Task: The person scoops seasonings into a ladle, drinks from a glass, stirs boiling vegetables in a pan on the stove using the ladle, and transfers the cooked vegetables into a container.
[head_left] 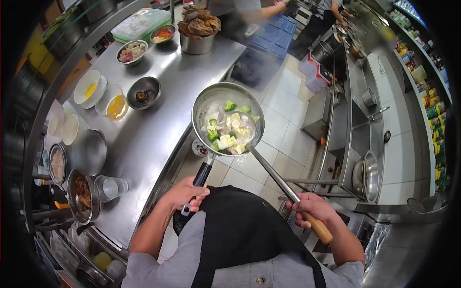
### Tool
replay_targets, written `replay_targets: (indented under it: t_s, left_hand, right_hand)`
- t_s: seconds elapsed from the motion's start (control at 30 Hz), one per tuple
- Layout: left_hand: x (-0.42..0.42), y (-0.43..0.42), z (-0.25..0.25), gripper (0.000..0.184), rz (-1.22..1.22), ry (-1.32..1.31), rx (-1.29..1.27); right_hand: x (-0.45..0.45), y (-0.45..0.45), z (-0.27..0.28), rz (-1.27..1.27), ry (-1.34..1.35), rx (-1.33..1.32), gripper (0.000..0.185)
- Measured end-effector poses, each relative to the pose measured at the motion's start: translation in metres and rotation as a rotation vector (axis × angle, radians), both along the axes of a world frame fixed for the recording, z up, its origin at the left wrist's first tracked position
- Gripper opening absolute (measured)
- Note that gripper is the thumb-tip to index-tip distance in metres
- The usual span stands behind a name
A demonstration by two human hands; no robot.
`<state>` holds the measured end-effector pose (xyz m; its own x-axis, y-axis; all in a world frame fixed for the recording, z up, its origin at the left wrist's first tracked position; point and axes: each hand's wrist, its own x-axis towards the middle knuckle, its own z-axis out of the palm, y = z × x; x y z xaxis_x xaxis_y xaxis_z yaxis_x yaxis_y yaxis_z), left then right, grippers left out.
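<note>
My left hand (187, 194) is wrapped round the black handle of a steel pan (201, 103), which is held up in front of me beside the steel table. Broccoli (212, 133) and pale pieces in a light sauce lie in the pan. My right hand (312, 209) is closed round the wooden-ended handle of a long metal ladle (273, 174). The ladle's head rests inside the pan among the food, partly hidden by it.
The steel table (139, 163) at the left bears bowls of ingredients, a plastic cup (111, 187) and a pot (196, 44) of dried brown pieces. Two co-workers stand at the back. A sink counter and shelves (432, 110) line the right.
</note>
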<state>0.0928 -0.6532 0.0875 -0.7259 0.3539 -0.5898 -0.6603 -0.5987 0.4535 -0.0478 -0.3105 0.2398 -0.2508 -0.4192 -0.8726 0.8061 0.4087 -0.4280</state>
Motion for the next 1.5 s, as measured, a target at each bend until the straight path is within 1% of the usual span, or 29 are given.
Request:
replay_targets:
  t_s: [0.13,0.2,0.3,0.57,0.7,1.0,1.33,1.5]
  left_hand:
    - [0.022,-0.011,0.012,0.022,0.067,-0.029,0.023]
    - [0.031,-0.015,0.021,0.023,0.106,-0.024,-0.007]
    - [0.048,-0.024,0.026,0.023,0.164,-0.03,0.015]
    - [0.077,-0.044,0.036,0.021,0.3,-0.008,-0.009]
    - [0.09,-0.053,0.032,0.021,0.344,-0.005,0.001]
    - [0.112,-0.064,0.024,0.021,0.436,0.002,0.061]
    - [0.127,-0.068,0.015,0.021,0.461,0.01,0.12]
    - [0.132,-0.069,0.01,0.021,0.471,0.066,0.15]
  right_hand:
    - [0.001,-0.018,0.013,0.014,-0.002,-0.011,0.012]
    - [-0.002,-0.027,0.019,0.062,0.013,0.007,0.012]
    - [-0.002,-0.046,0.028,0.065,0.022,0.022,0.015]
    - [-0.009,-0.103,0.042,0.207,0.041,-0.065,0.017]
    - [-0.008,-0.131,0.054,0.245,0.049,-0.038,0.017]
    - [-0.008,-0.192,0.065,0.361,0.051,-0.077,0.017]
    - [-0.009,-0.273,0.076,0.458,0.095,-0.124,0.019]
    - [-0.006,-0.323,0.08,0.448,0.109,-0.16,0.02]
